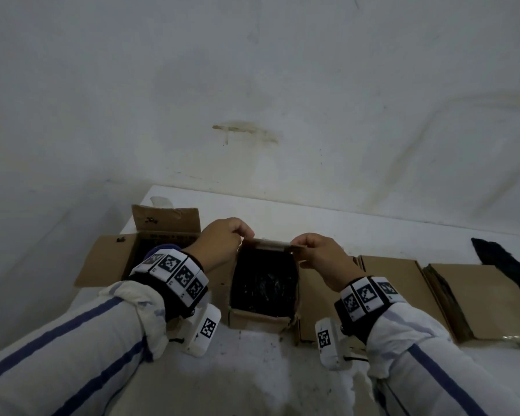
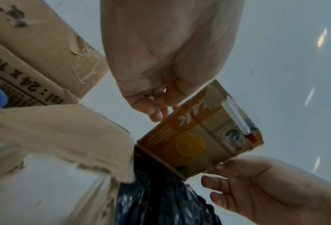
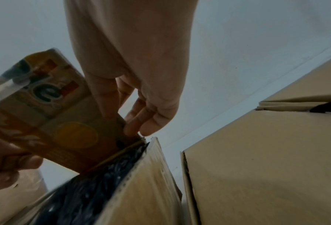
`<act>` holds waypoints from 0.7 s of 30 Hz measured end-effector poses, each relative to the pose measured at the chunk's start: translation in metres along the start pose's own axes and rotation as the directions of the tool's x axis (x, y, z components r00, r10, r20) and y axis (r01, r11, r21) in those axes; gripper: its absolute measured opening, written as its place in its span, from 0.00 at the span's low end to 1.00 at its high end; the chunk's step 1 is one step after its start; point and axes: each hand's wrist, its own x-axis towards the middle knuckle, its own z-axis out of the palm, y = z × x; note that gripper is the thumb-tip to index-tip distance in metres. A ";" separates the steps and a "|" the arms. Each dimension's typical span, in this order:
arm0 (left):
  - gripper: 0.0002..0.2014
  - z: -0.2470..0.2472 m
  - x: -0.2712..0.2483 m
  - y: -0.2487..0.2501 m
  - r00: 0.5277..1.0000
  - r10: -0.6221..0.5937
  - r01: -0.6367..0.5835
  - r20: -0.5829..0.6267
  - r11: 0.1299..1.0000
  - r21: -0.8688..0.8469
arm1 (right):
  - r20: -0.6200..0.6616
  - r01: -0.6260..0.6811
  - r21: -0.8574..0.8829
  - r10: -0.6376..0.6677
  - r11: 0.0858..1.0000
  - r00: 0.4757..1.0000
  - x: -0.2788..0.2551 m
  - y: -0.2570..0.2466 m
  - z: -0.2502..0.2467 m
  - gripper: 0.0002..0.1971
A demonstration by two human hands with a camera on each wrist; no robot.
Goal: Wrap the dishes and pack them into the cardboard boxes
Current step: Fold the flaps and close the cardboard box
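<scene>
Pinching the far flap (image 1: 271, 245) of the small cardboard box (image 1: 260, 320) w/ both hands. L hand (image 1: 219, 246) is gripping the flap's left end, thumb and curled fingers (image 2: 154, 113) on opposite faces; R hand (image 1: 321, 253) is gripping the right end the same way, fingertips (image 3: 131, 130) at the flap's lower corner.

Box is sitting on the white tabletop (image 1: 252, 370), centre, directly in front of the person, betw. the two wrists. Interior is filling w/ a dark crinkled plastic bundle (image 1: 264, 283), prob. a wrapped dish; contents not visible.

Key relation: flap's long axis is running left-right, hinged on the box's far wall, standing roughly upright w/ the printed orange face (image 2: 197, 137) turned outward. Both hands are sitting at its top edge, about equally near; the box opening is lying toward the person from the flap. Judgement: next move is prob. folding it down toward the body over the bundle, both ends together.

Larger open box (image 1: 162, 244) just left; flat cardboard (image 1: 478, 298) to the right.
</scene>
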 end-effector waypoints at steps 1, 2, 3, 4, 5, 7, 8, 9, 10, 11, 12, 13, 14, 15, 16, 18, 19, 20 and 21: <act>0.14 0.002 -0.006 0.000 1.000 -0.010 0.010 0.008 1.000 -0.002 | -0.006 0.008 -0.007 -0.008 1.000 1.000 -0.003 0.002 0.001 0.10; 0.13 0.005 -0.012 -0.002 1.000 -0.019 0.019 0.013 1.000 0.000 | -0.017 0.012 -0.024 -0.012 1.000 1.000 -0.006 0.003 0.003 0.10; 0.12 0.007 -0.016 -0.002 0.999 -0.031 0.031 0.006 1.000 0.002 | -0.029 0.015 -0.042 -0.016 0.999 0.999 -0.006 0.005 0.004 0.10; 0.11 0.010 -0.021 -0.004 0.999 -0.049 0.049 -0.018 0.999 -0.006 | -0.031 0.011 -0.065 -0.013 0.998 0.999 -0.008 0.007 0.005 0.11; 0.09 0.013 -0.026 -0.005 0.996 -0.080 0.079 -0.047 0.996 -0.028 | -0.026 0.006 -0.085 -0.009 0.996 1.000 -0.009 0.011 0.006 0.12; 0.06 0.018 -0.036 -0.006 0.983 -0.167 0.157 -0.077 0.980 -0.123 | -0.005 -0.006 -0.114 0.006 0.993 1.000 -0.013 0.016 0.007 0.13; 0.06 0.020 -0.041 -0.005 0.975 -0.211 0.197 -0.066 0.965 -0.174 | 0.014 -0.017 -0.114 0.019 0.993 1.000 -0.016 0.018 0.008 0.12; 0.05 0.023 -0.046 -0.004 0.966 -0.255 0.241 -0.042 0.947 -0.212 | 0.038 -0.027 -0.103 0.031 0.994 0.999 -0.019 0.020 0.009 0.12; 0.05 0.025 -0.051 -0.001 0.957 -0.290 0.276 -0.025 0.930 -0.244 | 0.057 -0.040 -0.101 0.046 0.994 0.997 -0.021 0.021 0.010 0.13; 0.06 0.028 -0.055 0.000 0.949 -0.316 0.300 -0.016 0.914 -0.273 | 0.065 -0.047 -0.103 0.054 0.994 0.996 -0.022 0.023 0.012 0.14; 0.07 0.031 -0.058 0.000 0.942 -0.336 0.316 -0.016 0.900 -0.299 | 0.061 -0.052 -0.122 0.060 0.991 0.996 -0.026 0.024 0.013 0.14; 0.08 0.035 -0.061 0.000 0.933 -0.360 0.335 -0.023 0.888 -0.315 | 0.049 -0.053 -0.143 0.061 0.988 0.997 -0.027 0.026 0.014 0.14; 0.10 0.038 -0.063 -0.001 0.921 -0.388 0.357 -0.033 0.876 -0.326 | 0.035 -0.060 -0.175 0.067 0.983 0.997 -0.030 0.027 0.015 0.13; 0.12 0.042 -0.065 -0.002 0.909 -0.415 0.379 -0.039 0.862 -0.338 | 0.019 -0.061 -0.207 0.066 0.976 0.998 -0.033 0.027 0.016 0.12; 0.14 0.045 -0.067 -0.003 0.898 -0.437 0.396 -0.041 0.847 -0.354 | 0.002 -0.064 -0.242 0.066 0.968 0.998 -0.037 0.025 0.015 0.12; 0.14 0.051 -0.072 -0.002 0.886 -0.460 0.409 -0.049 0.828 -0.384 | -0.010 -0.068 -0.291 0.068 0.954 0.998 -0.040 0.023 0.016 0.14; 0.13 0.052 -0.075 -0.002 0.883 -0.467 0.411 -0.051 0.820 -0.399 | -0.012 -0.071 -0.294 0.071 0.953 0.997 -0.040 0.022 0.018 0.14; 0.13 0.054 -0.077 -0.002 0.880 -0.473 0.412 -0.052 0.811 -0.416 | -0.013 -0.079 -0.293 0.079 0.953 0.997 -0.040 0.021 0.021 0.14; 0.13 0.055 -0.079 -0.002 0.877 -0.479 0.414 -0.048 0.802 -0.431 | -0.022 -0.086 -0.288 0.083 0.954 0.996 -0.039 0.020 0.023 0.13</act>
